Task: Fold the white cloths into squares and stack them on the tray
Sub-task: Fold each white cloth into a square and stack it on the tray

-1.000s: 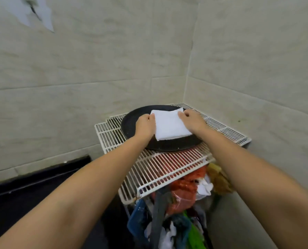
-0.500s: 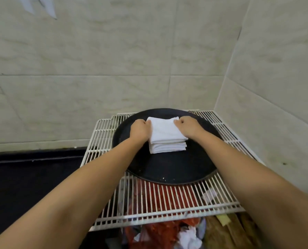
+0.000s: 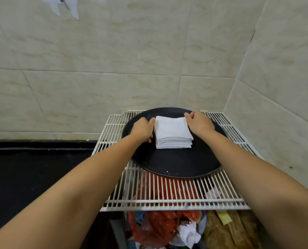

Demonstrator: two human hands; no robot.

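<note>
A stack of several folded white cloths [image 3: 173, 133] lies square on the far half of a round black tray [image 3: 176, 164]. My left hand [image 3: 142, 129] grips the stack's left edge, thumb at the far corner and fingers curled down its side. My right hand [image 3: 199, 123] holds the right edge, its fingertips pinching the far right corner of the top cloth. Both forearms reach in from the bottom of the view.
The tray sits on a white wire rack [image 3: 167, 202] pushed into a corner of tiled walls [image 3: 113, 78]. Under the rack lie red plastic bags [image 3: 160, 227] and crumpled white material [image 3: 189, 234]. A dark floor [image 3: 33, 168] lies to the left.
The folded cloth held over the tray one second ago now lies on top of the stack. Both hands stay at its edges. The view has come closer and turned left.
</note>
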